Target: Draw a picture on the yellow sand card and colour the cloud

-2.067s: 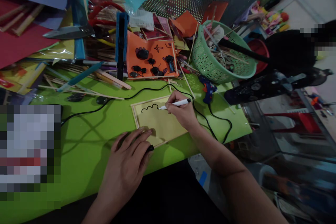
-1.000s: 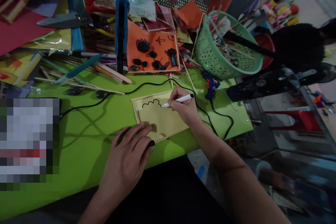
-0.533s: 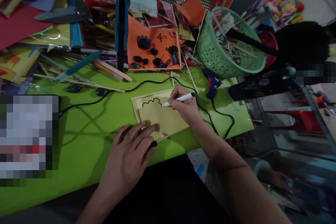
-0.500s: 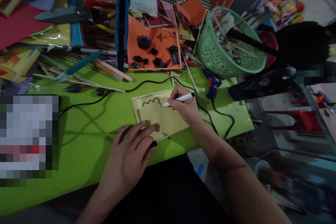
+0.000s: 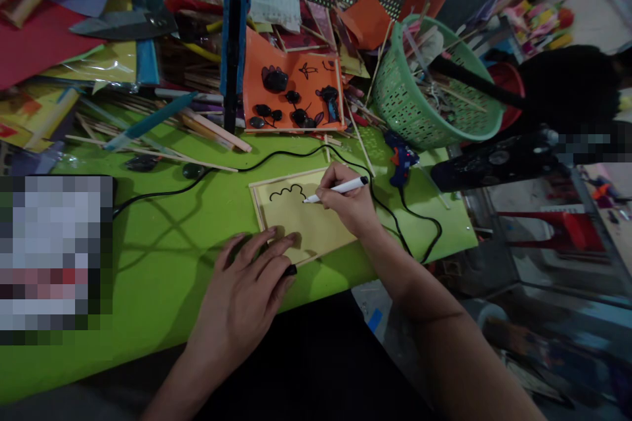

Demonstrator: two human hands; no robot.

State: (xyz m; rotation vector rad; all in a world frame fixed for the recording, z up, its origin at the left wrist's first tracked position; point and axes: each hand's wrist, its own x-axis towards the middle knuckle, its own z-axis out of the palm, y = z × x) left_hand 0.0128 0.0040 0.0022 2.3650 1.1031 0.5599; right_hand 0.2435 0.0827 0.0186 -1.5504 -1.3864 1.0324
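My right hand point(image 5: 348, 200) pinches a white marker point(image 5: 340, 189) with a black end. Its tip touches a yellow card point(image 5: 316, 230), at the end of a wavy black line point(image 5: 288, 192) near the card's upper left. Thin sticks edge the card at its top and left. My left hand point(image 5: 254, 276) rests over the card's lower left corner, its fingertips on the paper. Between its thumb and index finger a small black piece sticks out, which looks like the marker cap point(image 5: 291, 270); most of it is hidden.
Behind the card, an orange card point(image 5: 296, 92) carries black stones and drawings. A glue gun point(image 5: 399, 158) lies to the right, its black cable point(image 5: 276, 152) crossing behind. A green basket point(image 5: 434, 92) holds sticks. Scissors point(image 5: 128, 23), paper and sticks crowd the left. A pixelated device point(image 5: 54, 243) sits left.
The view has shifted very slightly. Both hands keep their places, the marker tip still at the end of the line; no clear growth of the line shows.
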